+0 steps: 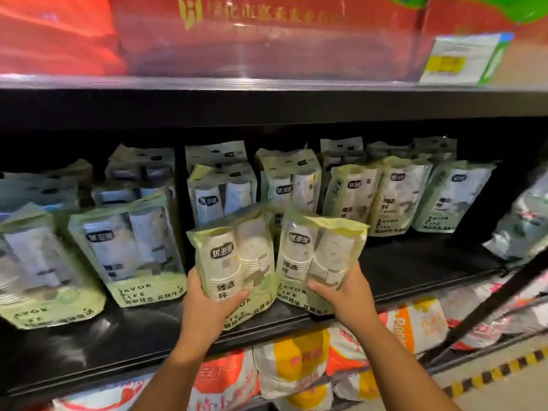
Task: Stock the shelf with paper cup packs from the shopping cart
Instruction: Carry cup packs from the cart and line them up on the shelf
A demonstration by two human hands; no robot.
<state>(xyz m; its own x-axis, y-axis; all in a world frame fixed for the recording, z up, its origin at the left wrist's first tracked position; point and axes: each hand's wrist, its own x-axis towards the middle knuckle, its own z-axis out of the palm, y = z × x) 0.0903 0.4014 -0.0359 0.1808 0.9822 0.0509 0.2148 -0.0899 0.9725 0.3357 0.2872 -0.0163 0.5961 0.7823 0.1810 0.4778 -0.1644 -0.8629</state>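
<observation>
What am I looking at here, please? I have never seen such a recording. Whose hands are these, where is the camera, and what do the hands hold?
There is no machine: a person works with two bare hands. The single picture comes from a wide-angle camera worn on the person's head. It looks forward and down, so the arms enter from below. The left hand grips one green paper cup pack, and the right hand grips a second pack. The two are side by side at the front of the black shelf. Other packs of the same kind stand there in rows. Above are red packages and a price tag; below are orange-and-white bags.
</observation>
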